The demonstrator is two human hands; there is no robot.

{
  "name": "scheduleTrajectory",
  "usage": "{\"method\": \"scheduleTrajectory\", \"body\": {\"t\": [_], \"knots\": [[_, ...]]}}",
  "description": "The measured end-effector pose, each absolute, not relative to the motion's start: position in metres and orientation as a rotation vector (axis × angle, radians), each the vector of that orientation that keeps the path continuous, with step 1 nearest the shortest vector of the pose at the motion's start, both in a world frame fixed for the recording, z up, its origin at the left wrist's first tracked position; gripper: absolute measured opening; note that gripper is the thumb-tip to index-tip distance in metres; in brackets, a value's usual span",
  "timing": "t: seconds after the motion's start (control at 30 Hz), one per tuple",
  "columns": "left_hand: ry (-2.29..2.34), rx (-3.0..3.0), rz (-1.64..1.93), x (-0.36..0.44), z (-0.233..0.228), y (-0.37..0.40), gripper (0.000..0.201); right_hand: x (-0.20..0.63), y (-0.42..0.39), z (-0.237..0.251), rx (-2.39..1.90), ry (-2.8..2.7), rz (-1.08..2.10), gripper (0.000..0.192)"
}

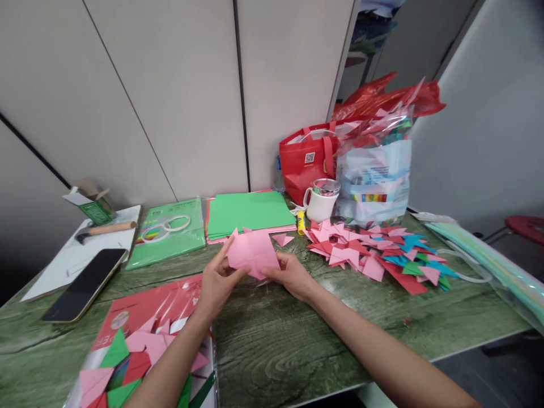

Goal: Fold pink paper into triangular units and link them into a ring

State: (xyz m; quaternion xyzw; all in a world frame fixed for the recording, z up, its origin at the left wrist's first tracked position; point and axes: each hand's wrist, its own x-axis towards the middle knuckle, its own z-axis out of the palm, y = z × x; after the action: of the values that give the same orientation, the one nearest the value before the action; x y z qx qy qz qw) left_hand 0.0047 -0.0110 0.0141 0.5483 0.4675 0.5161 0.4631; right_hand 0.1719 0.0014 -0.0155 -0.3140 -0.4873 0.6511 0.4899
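Note:
A sheet of pink paper [254, 251] is held up between both hands over the middle of the table. My left hand [218, 281] pinches its left side, with the thumb across the lower edge. At the lower right corner, my right hand [293, 276] grips the same paper between thumb and fingers. Small pink folded pieces [283, 239] lie just behind it. To the right spreads a heap of folded paper pieces [340, 249] in pink, red, blue and green. Near my left forearm, a ring of folded paper [138, 362] rests on a red paper pack [144, 306].
Behind my hands lies a stack of green sheets [250, 212]. A glue stick [301, 222], a white mug [322, 201], a red bag [306, 164] and a clear plastic bag [374, 175] stand at the back. Leftward are a phone [85, 286], a hammer [108, 229] and a green paper pack [170, 249].

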Motion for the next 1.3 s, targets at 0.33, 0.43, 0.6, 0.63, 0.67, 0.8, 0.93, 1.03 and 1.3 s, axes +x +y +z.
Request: {"method": "scheduleTrajectory", "body": {"t": [0.33, 0.43, 0.6, 0.63, 0.67, 0.8, 0.93, 1.03, 1.3], "knots": [[1.135, 1.236, 1.172, 0.008, 0.011, -0.012, 0.068, 0.168, -0.007, -0.004, -1.058, -1.358, 1.357, 0.046], [1.097, 1.208, 1.135, 0.007, 0.010, -0.011, 0.061, 0.169, -0.006, -0.004, -1.116, -1.338, 1.337, 0.043], [1.038, 1.186, 1.109, 0.007, 0.011, -0.011, 0.045, 0.171, -0.002, -0.008, -1.087, -1.345, 1.321, 0.039], [1.049, 1.183, 1.115, 0.008, 0.011, -0.011, 0.041, 0.171, -0.002, -0.008, -1.074, -1.343, 1.328, 0.038], [1.063, 1.183, 1.123, 0.008, 0.011, -0.011, 0.037, 0.171, -0.002, -0.008, -1.065, -1.340, 1.338, 0.037], [1.129, 1.176, 1.140, 0.008, 0.008, -0.011, 0.026, 0.169, -0.003, -0.007, -1.098, -1.305, 1.364, 0.035], [1.165, 1.158, 1.143, 0.008, 0.007, -0.011, 0.020, 0.167, -0.004, -0.007, -1.096, -1.264, 1.385, 0.033], [1.194, 1.143, 1.157, 0.009, 0.008, -0.011, 0.017, 0.167, -0.004, -0.007, -1.108, -1.271, 1.372, 0.031], [1.209, 1.126, 1.164, 0.009, 0.008, -0.013, 0.019, 0.168, -0.003, -0.009, -1.114, -1.294, 1.375, 0.027]]}}
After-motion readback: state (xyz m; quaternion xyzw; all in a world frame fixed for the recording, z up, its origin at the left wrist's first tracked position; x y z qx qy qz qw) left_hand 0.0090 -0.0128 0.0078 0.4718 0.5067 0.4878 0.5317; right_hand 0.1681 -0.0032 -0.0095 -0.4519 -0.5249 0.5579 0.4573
